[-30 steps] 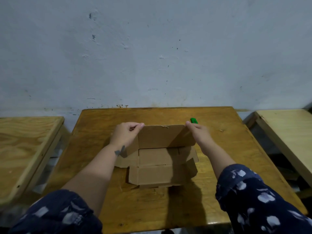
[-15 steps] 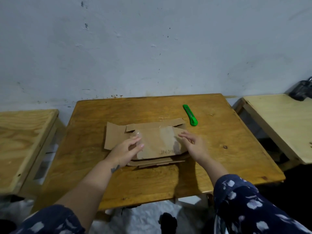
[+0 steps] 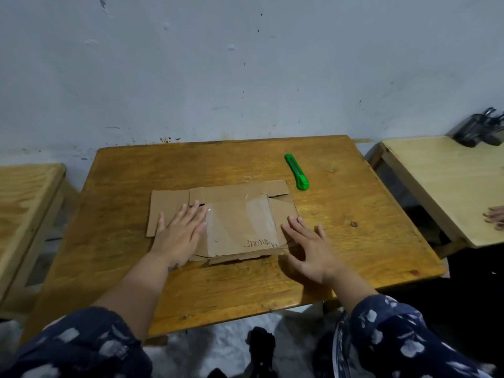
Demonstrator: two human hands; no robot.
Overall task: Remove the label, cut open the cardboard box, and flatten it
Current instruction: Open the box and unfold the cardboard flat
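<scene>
Two hands press flat, fingers straight, neither grip holding anything: the left hand (image 3: 181,231) lies on the flattened cardboard box (image 3: 231,216), the right hand (image 3: 309,251) at its right edge, partly on the bench (image 3: 114,241). Beyond the box, just beside its far right corner, lies a green utility knife (image 3: 296,175).

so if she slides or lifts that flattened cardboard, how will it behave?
The flattened cardboard is probably light and may bend at its creases. The left hand presses it flat, so the flaps may spring up. The taped patch looks glossy, likely slippery.
</scene>
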